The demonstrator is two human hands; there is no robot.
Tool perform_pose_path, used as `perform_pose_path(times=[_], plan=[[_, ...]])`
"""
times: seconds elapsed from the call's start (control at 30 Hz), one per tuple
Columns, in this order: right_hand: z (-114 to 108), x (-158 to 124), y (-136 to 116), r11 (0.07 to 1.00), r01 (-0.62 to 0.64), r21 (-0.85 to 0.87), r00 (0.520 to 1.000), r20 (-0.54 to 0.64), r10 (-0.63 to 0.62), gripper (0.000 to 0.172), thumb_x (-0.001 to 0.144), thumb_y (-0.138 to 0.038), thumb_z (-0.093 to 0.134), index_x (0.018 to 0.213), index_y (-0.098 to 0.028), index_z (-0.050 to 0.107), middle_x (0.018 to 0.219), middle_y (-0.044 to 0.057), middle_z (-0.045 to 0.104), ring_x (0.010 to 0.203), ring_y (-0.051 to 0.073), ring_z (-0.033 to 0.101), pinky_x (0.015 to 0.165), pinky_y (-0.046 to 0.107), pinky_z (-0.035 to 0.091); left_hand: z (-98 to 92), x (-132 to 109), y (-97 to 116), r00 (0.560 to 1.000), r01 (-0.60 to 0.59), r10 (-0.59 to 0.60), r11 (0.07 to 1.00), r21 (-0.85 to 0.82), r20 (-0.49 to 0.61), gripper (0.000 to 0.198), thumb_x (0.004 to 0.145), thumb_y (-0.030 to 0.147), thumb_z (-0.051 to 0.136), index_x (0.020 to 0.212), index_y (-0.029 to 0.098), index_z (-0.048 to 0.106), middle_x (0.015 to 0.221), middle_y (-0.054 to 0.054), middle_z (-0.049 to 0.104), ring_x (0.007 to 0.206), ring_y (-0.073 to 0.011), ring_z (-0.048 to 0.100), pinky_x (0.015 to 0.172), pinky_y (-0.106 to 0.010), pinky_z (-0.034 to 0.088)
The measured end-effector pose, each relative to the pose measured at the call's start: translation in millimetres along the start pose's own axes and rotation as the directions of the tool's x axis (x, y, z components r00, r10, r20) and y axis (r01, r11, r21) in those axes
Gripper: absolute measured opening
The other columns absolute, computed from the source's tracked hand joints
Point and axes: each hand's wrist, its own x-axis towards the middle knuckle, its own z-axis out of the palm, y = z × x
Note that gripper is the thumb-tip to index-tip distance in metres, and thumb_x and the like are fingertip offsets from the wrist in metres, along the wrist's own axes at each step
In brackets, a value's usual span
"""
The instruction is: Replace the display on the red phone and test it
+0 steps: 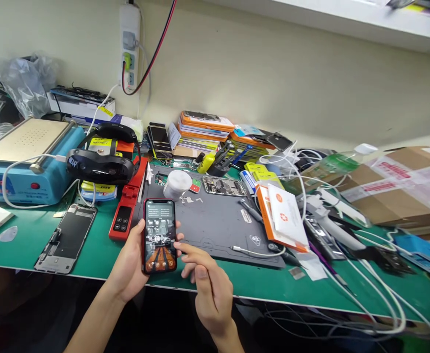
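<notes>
A smartphone [160, 238] with a red edge and a lit home screen is upright in my left hand [130, 262]. The palm is behind its left side, the thumb lies along that edge, and fingertips wrap round the right edge. My right hand [211, 289] holds nothing. Its index finger points at the right side of the screen, at or just over the glass; the other fingers are loosely bent. Behind the phone stands a round white tub [178, 185] on the grey work mat [215, 230]. An opened phone frame with bare internals [224, 186] lies on that mat.
Left are a detached phone screen [67, 240], a red tool with buttons [124, 215], a black headset [100, 164] and a blue heating plate [27, 166]. Right are an orange-and-white box [283, 215], tangled white cables [384, 294] and a taped cardboard box [402, 186]. The green table's front edge is near my wrists.
</notes>
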Motion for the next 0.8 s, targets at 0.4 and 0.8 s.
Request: perform_pose_path(times=[0.4,0.8], plan=[[6,14,-20,0.983,0.138,-0.121,0.982,0.149,-0.119,0.028,0.112,-0.015,0.047,0.126,-0.026,0.069,0.131,0.008,0.083,0.119,0.023,0.082,0.096,0.035,0.068,3.9,0,0,0.997,-0.014,0.017,0.999,0.039,-0.077,0.054,0.114,0.051,0.044,0.144,0.016,0.072,0.152,-0.016,0.071,0.129,-0.0324,0.075,0.102,-0.041,0.065],[-2,13,-6,0.933,0.231,-0.276,0.972,0.097,-0.212,0.033,0.106,-0.005,0.051,0.129,-0.02,0.07,0.138,0.013,0.08,0.12,0.026,0.082,0.091,0.036,0.07,1.0,-1,-1,1.0,0.003,-0.003,1.0,0.011,-0.029,0.056,0.114,0.051,0.043,0.142,0.013,0.073,0.144,-0.019,0.075,0.135,-0.0352,0.071,0.118,-0.05,0.056]])
